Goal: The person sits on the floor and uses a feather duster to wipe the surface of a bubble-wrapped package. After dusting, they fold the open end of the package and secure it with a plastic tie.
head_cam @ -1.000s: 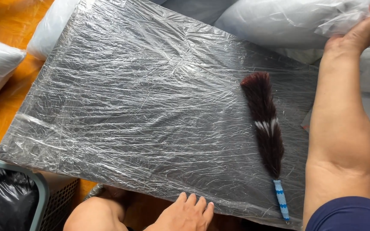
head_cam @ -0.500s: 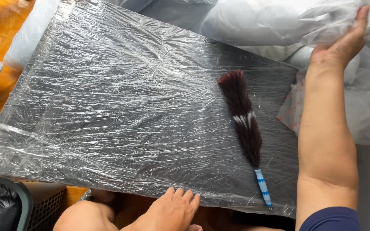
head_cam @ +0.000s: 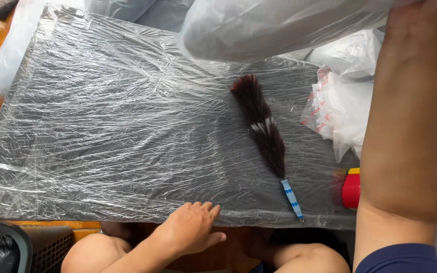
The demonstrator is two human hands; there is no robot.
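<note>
**Op A:** Starting from my hands. My left hand (head_cam: 190, 230) sits at the near edge of the board (head_cam: 127, 126), fingers loosely curled, tips resting on the clear plastic wrap (head_cam: 102, 101) where it folds over the rim. It grips nothing; it looks like it is steadying the board on my lap.

**Op B:** And the right?

**Op A:** My right hand (head_cam: 426, 20) is raised at the top right corner of the view, the forearm running straight up the right side. It is closed on a big white pillow in a clear bag (head_cam: 274, 28), which hangs over the far edge of the board. The fingers are mostly cut off by the frame, so I cannot tell how tightly they pinch, only that the bag is bunched there.

**Op B:** Where does the duster lie in all this?

**Op A:** The dark feather duster (head_cam: 260, 126) lies flat on the wrapped board, right of centre, feather head toward the far side, its blue-and-white handle (head_cam: 292, 198) pointing back at me. The handle end lies near the board's near edge, to the right of my left hand and apart from it, and left of my right forearm. Neither hand touches it.

**Op B:** Anything further out?

**Op A:** Crumpled clear bags (head_cam: 337, 111) just right of the duster, a red and yellow object (head_cam: 351, 189) half hidden by my forearm, a basket (head_cam: 21, 247) at bottom left.
</note>
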